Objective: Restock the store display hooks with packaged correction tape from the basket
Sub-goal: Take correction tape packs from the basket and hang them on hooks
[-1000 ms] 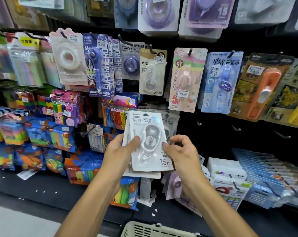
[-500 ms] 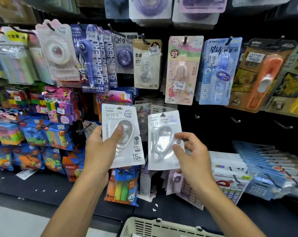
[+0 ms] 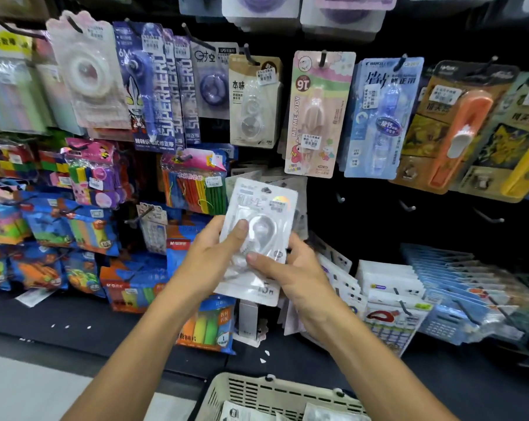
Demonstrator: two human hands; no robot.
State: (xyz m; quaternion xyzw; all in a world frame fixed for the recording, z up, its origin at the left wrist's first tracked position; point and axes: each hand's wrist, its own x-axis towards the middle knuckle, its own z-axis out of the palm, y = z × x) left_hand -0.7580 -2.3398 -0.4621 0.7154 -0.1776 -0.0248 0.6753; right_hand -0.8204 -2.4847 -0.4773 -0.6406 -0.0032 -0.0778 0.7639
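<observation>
— Dark pegboard wall (image 3: 363,208), packed with hanging stationery?
— Yes; below it sits the cream basket (image 3: 275,393). Above the basket, the left hand (image 3: 208,259) and right hand (image 3: 296,275) both grip a white correction tape pack (image 3: 257,238)

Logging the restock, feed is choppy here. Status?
Left hand and right hand both grip white correction tape pack, not hung. Bare hooks right of pack. Basket below holds more packs. Nothing blocking.
</observation>
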